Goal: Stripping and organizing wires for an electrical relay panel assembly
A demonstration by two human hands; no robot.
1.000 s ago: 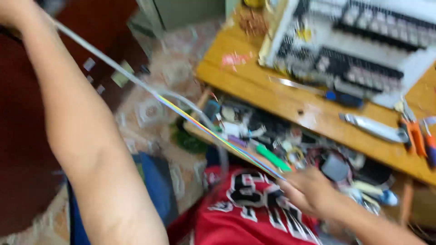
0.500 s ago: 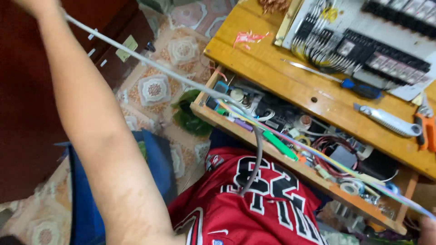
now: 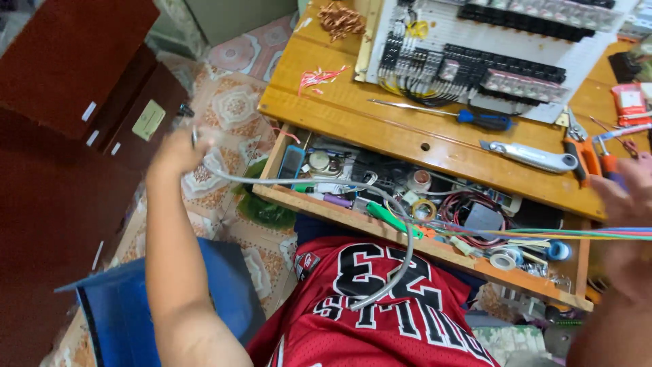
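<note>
left hand (image 3: 178, 151), out past the desk's (image 3: 353, 112) left edge, pinches a grey cable sheath (image 3: 401, 261); right hand (image 3: 628, 197), at the right edge, blurred, grip unclear, beside the coloured wires (image 3: 543, 234).

1 blue-handled screwdriver (image 3: 483, 120), 1 grey utility knife (image 3: 530, 157), 1 white wiring panel (image 3: 441, 27), 1 open drawer (image 3: 380, 221).
</note>
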